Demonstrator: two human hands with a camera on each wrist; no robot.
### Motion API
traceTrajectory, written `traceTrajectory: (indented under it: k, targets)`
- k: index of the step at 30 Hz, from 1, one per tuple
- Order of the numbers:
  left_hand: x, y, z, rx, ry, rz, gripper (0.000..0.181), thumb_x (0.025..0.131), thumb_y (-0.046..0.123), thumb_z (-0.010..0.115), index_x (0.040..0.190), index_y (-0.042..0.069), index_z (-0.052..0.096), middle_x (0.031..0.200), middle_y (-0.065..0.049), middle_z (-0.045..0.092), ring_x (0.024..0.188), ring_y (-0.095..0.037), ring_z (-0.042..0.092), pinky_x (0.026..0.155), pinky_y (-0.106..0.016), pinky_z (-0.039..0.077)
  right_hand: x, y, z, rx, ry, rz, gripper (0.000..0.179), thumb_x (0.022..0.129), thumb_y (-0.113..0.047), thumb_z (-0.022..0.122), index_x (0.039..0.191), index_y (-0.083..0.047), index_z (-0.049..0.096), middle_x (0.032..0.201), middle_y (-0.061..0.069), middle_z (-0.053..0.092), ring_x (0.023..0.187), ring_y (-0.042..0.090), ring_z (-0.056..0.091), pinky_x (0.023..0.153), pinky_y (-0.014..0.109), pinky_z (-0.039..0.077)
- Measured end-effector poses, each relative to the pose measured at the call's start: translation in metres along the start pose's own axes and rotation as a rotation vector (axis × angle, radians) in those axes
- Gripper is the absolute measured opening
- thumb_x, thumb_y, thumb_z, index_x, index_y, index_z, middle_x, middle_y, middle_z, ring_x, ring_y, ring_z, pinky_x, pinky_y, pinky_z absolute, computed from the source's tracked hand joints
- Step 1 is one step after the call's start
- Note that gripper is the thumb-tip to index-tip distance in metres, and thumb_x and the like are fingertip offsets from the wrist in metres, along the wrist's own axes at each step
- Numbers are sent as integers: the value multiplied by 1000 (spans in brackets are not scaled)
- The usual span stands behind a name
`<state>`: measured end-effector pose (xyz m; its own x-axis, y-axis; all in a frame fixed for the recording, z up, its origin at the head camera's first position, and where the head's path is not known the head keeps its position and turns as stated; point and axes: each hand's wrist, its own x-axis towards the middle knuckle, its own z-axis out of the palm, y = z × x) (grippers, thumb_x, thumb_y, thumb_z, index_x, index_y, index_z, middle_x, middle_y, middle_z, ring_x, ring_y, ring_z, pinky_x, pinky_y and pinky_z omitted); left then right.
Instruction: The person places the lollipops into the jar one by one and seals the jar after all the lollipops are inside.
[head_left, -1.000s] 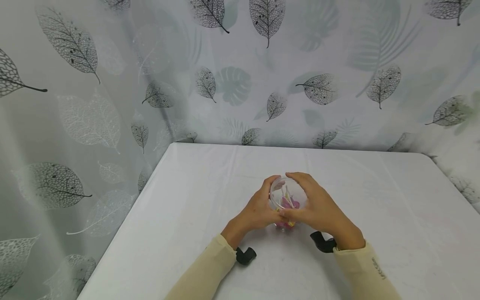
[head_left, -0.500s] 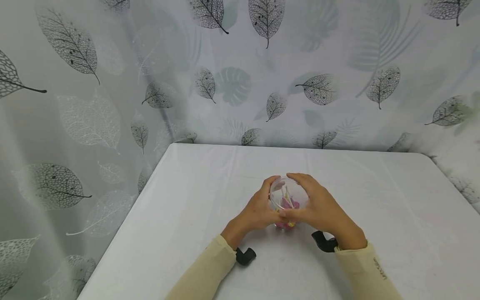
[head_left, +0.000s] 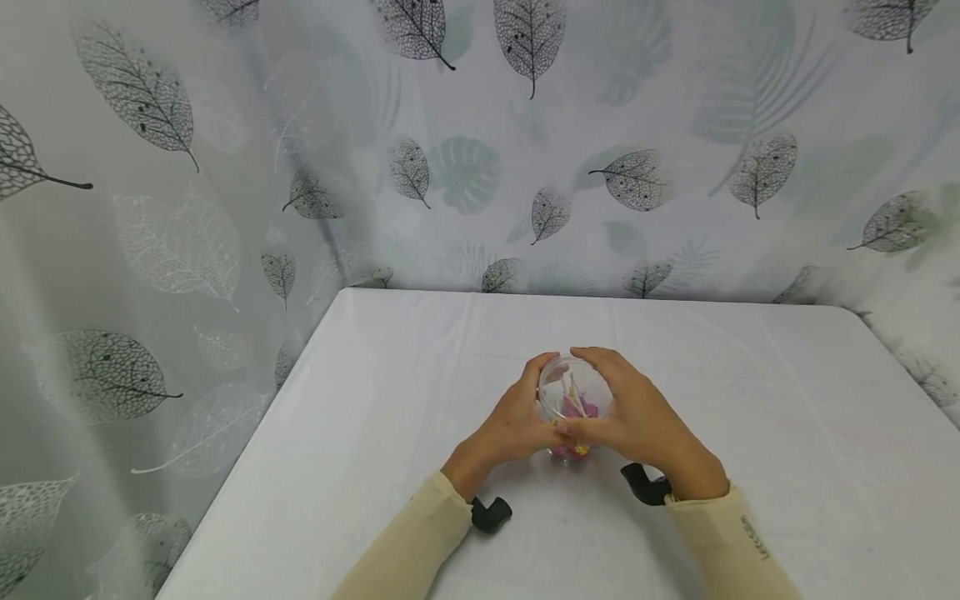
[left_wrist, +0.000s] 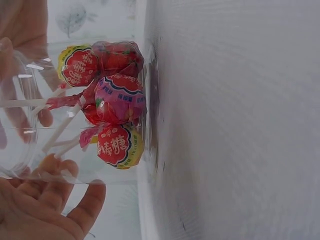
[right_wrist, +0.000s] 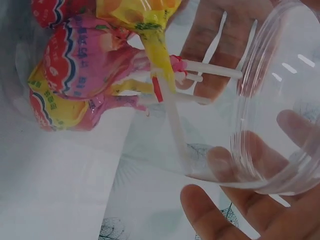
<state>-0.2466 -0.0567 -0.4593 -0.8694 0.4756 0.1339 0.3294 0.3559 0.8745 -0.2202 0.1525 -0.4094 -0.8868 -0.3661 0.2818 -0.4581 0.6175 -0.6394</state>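
Observation:
A clear plastic jar [head_left: 595,379] stands upright on the white table. Inside it lie several wrapped lollipops [left_wrist: 120,100] in red, pink and yellow, heads at the bottom and white sticks [right_wrist: 212,69] pointing up. My left hand [head_left: 513,423] grips the jar's upper part from the left. From the right, my right hand [head_left: 637,408] curls round the same part, and the thumbs meet at the near side. In the right wrist view, fingers show through the clear wall near the ridged neck [right_wrist: 247,100]. The hands hide much of the jar's sides in the head view.
The white tabletop [head_left: 405,375] reaches round the jar on all sides. Behind it and to the left hangs a pale leaf-print curtain [head_left: 465,100]. Black wrist pieces [head_left: 491,514] stick out beneath both beige sleeves [head_left: 408,542].

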Motion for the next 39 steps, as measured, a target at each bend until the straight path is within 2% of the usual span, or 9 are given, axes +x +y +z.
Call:
traceTrajectory:
  k: [4,6,12,15,21,26,30,33,39]
  targets:
    - [0,0,0,7,4,3,111,78,25,93,162,26,21,139,0,53,122,-32,60,98,-34,50,1,-2,3,-61,26,8,95,76,-58,89,151,-14,50,148,7,52,127,31,56,97,60,50]
    - [0,0,0,14,4,4,111,78,25,93,162,26,21,140,0,53,122,-32,60,98,-34,50,1,-3,3,-77,22,5,96,77,-60,87,152,-13,50,147,9,52,128,33,56,97,62,50]
    - [0,0,0,8,4,7,111,77,28,92,162,28,21,143,-5,53,124,-32,59,100,-37,50,0,1,-2,-2,-34,-10,92,81,-47,89,155,-14,46,156,6,48,135,31,51,102,60,48]
    - [-1,-1,1,4,0,14,111,78,28,92,162,27,20,144,-7,53,124,-34,59,100,-37,50,-1,2,-4,13,-38,-6,93,80,-48,90,154,-13,47,156,6,49,134,30,52,101,59,49]
    - [-1,0,1,6,6,12,111,78,26,93,162,26,21,139,-2,54,122,-34,60,98,-38,52,-1,0,-2,-54,6,8,93,75,-55,91,149,-13,52,150,7,54,131,33,54,99,61,48]
    - [-1,0,1,14,7,5,111,79,26,93,162,26,20,139,-2,54,122,-33,61,97,-35,51,0,-1,2,-130,27,4,94,75,-60,89,149,-14,53,144,9,56,125,34,58,95,60,51]
    - [-1,0,2,2,3,5,110,78,27,92,162,26,20,140,-4,54,123,-34,61,97,-35,51,-1,1,-2,-68,-15,-23,91,80,-47,89,154,-13,47,151,10,52,129,34,56,97,61,50]
    - [-1,0,2,-5,4,4,110,78,28,91,162,27,20,141,-5,54,123,-34,60,99,-37,51,-1,2,-7,-26,-40,-16,90,80,-41,91,154,-12,48,154,9,51,134,34,53,102,61,48]
    - [-1,1,2,4,11,-8,111,77,27,92,162,28,21,139,-5,55,121,-33,61,95,-34,51,-1,-1,-5,-95,2,8,92,75,-56,90,148,-12,54,145,9,57,127,34,56,95,60,51]
